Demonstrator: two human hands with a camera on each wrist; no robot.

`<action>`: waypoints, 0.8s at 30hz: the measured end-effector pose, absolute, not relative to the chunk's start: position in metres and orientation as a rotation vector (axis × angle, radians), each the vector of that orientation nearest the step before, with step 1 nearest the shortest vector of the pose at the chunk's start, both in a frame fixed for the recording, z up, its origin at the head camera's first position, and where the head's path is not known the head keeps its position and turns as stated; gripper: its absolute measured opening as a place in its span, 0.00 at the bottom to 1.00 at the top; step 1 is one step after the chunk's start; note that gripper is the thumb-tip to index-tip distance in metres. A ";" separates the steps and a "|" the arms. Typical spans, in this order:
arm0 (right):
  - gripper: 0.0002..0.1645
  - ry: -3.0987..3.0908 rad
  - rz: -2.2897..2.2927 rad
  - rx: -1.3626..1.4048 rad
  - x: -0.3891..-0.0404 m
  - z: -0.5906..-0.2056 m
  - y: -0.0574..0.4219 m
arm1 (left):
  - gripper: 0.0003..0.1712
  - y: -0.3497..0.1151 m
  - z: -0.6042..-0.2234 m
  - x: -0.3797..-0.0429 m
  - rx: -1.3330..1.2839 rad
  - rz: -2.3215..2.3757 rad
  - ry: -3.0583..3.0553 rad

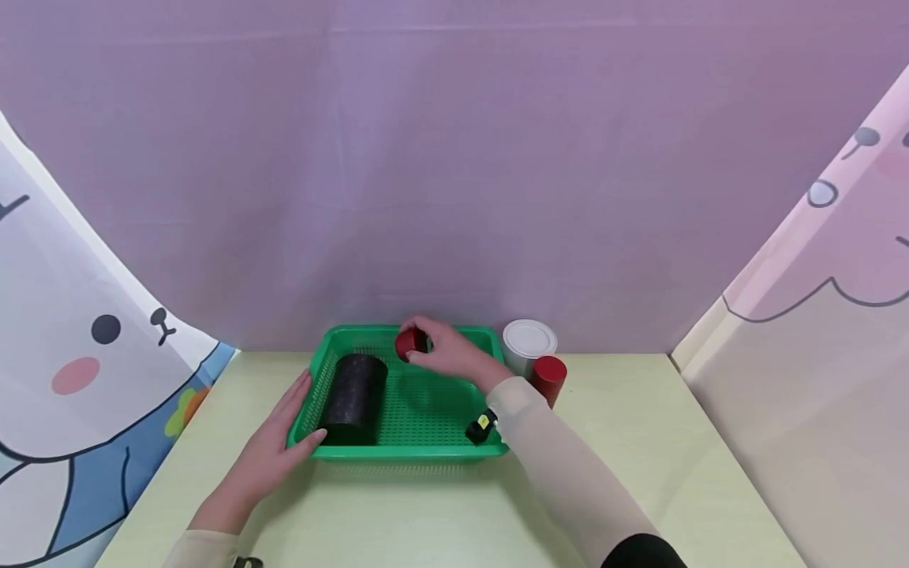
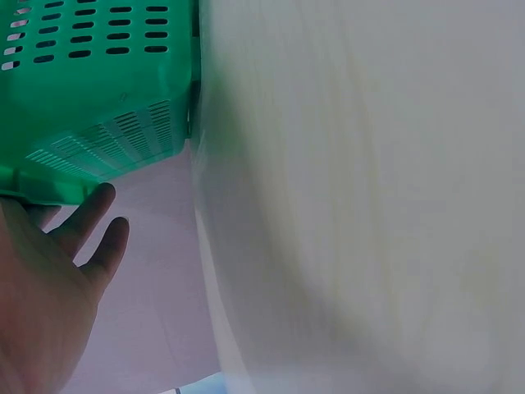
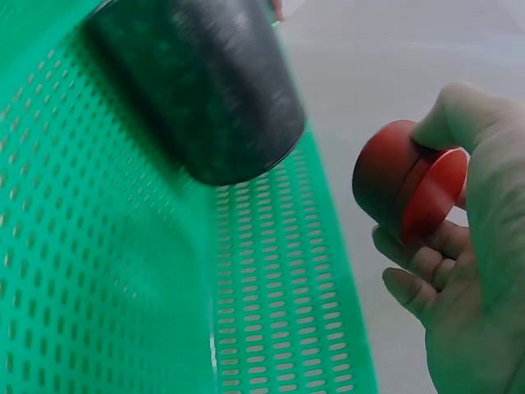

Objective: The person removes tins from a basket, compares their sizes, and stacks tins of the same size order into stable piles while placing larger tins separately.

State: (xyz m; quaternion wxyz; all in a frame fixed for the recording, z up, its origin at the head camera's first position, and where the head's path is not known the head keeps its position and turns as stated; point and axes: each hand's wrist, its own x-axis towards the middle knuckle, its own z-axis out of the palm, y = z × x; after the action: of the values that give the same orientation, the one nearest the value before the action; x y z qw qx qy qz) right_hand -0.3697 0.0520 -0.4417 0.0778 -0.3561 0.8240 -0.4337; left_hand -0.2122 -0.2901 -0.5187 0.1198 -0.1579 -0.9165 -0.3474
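Observation:
A green plastic basket (image 1: 440,451) with slotted walls stands on the table. A large black cylinder (image 1: 357,394) lies on its side in the left half of it. My right hand (image 1: 449,351) holds a short red cylinder (image 3: 404,176), with the thumb on one side and fingers on the other, above the far part of the basket. A seam runs round this cylinder near one end. My left hand (image 1: 273,446) rests at the basket's left side, fingers straight along the outer wall and thumb at the near left corner. Its fingertips (image 2: 100,197) touch the rim from outside.
A white can (image 1: 529,341) stands beside the basket's far right corner. Just in front of it is a taller red cylinder (image 1: 549,377), partly hidden by the right sleeve. A purple cloth (image 1: 454,173) hangs behind the table, and printed cloth panels (image 1: 106,371) flank both sides.

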 end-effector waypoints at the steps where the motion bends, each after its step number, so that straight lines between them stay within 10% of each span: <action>1: 0.24 2.460 -1.310 -1.067 -0.367 -0.439 0.053 | 0.55 -0.290 -0.518 -0.212 -0.461 -1.016 -2.678; 24: 0.27 2.582 -1.295 -1.372 -0.311 -0.422 0.077 | 0.56 -0.292 -0.522 -0.213 -0.474 -1.022 -2.670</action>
State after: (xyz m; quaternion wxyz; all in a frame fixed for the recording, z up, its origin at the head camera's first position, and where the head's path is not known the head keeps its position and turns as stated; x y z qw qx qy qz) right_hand -0.3113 0.0768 -0.4224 -0.0280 -0.4289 0.8071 -0.4048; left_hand -0.2126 -0.2916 -0.5216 0.1214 -0.1623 -0.9146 -0.3500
